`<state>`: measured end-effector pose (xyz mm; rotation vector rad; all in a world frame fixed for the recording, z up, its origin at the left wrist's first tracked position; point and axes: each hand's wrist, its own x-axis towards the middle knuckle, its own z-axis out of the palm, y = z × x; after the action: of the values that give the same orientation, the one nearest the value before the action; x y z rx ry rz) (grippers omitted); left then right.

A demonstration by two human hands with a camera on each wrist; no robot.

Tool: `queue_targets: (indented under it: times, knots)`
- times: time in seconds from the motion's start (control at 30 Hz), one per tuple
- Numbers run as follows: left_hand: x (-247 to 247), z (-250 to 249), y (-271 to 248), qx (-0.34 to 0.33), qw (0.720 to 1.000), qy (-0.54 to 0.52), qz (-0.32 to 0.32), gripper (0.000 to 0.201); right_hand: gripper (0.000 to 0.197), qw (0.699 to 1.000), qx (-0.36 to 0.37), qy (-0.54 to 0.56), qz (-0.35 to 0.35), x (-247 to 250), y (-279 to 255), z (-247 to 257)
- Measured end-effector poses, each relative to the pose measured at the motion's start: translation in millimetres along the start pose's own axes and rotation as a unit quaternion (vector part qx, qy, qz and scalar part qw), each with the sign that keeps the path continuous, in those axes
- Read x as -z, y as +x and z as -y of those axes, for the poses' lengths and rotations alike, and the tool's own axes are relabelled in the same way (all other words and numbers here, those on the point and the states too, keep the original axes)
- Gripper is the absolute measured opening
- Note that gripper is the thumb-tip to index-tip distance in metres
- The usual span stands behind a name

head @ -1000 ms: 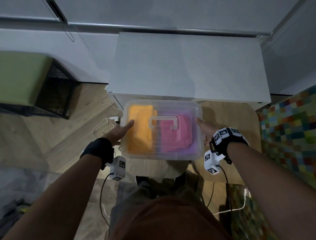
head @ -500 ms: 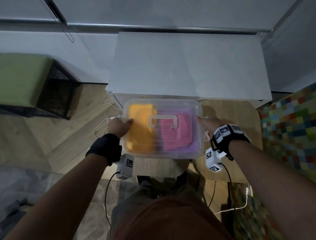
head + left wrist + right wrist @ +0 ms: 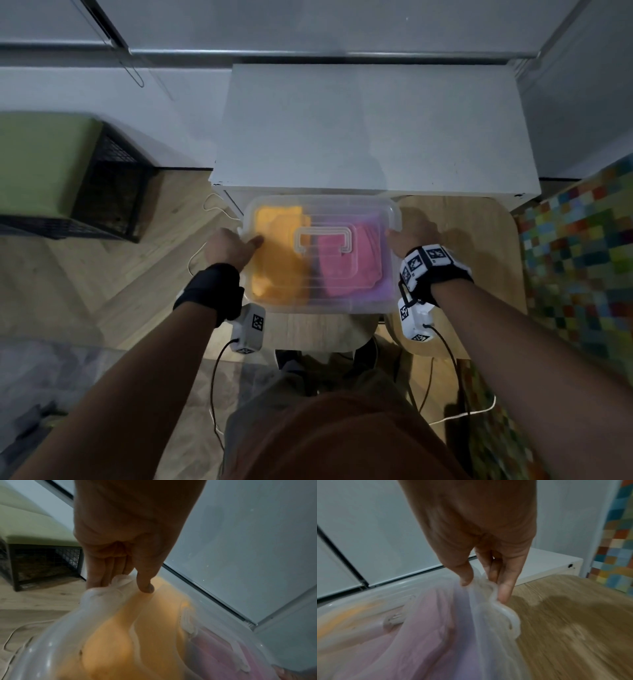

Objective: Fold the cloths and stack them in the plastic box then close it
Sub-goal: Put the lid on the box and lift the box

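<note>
A clear plastic box (image 3: 322, 202) sits on the wooden table (image 3: 479, 246) with its lid on and the lid handle (image 3: 323, 240) lying flat. Through the lid I see a folded orange cloth (image 3: 277, 263) on the left and a pink cloth (image 3: 346, 270) over purple on the right. My left hand (image 3: 233, 246) grips the box's left side latch (image 3: 120, 581), thumb on the lid over the orange cloth (image 3: 137, 635). My right hand (image 3: 414, 233) pinches the right side latch (image 3: 505, 611), thumb on the lid, fingers outside.
A white cabinet (image 3: 370, 126) stands just behind the box. A black wire crate (image 3: 113, 185) with a green cushion (image 3: 37, 161) is on the floor at left. A colourful checked fabric (image 3: 575, 257) lies at the right edge. White cables (image 3: 198, 253) trail below the left hand.
My left hand went from lying with fingers out on the lid's left side to curling around the left latch. The right hand stayed at the right latch.
</note>
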<state>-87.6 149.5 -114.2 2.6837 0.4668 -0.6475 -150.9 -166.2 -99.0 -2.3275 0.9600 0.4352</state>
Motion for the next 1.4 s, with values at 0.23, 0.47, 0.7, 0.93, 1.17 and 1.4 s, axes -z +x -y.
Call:
queue_targets:
  times: [0.23,0.47,0.7,0.93,1.17,1.4]
  knots:
    - [1,0,6,0.016,0.994,-0.036,0.107,0.072,0.062,0.992,-0.051,0.057,0.101,-5,-7,-10]
    - [35,-68,-3,-0.028,0.993,-0.032,0.107,0.074,0.066,0.993,-0.047,0.089,0.061,53,17,-22]
    - [12,-181,-33,-0.131,0.986,-0.025,0.099,0.067,0.056,0.991,-0.074,0.109,-0.034,125,50,-79]
    - [-36,-253,-55,-0.137,0.98,-0.032,0.141,0.063,0.045,0.989,-0.099,0.103,-0.042,174,89,-129]
    - [-68,-275,-56,-0.133,0.979,-0.016,0.153,0.06,0.05,0.988,-0.127,0.086,-0.031,172,115,-158]
    - [-78,-282,-51,-0.129,0.981,-0.017,0.146,0.064,0.052,0.986,-0.13,0.101,-0.035,176,127,-162]
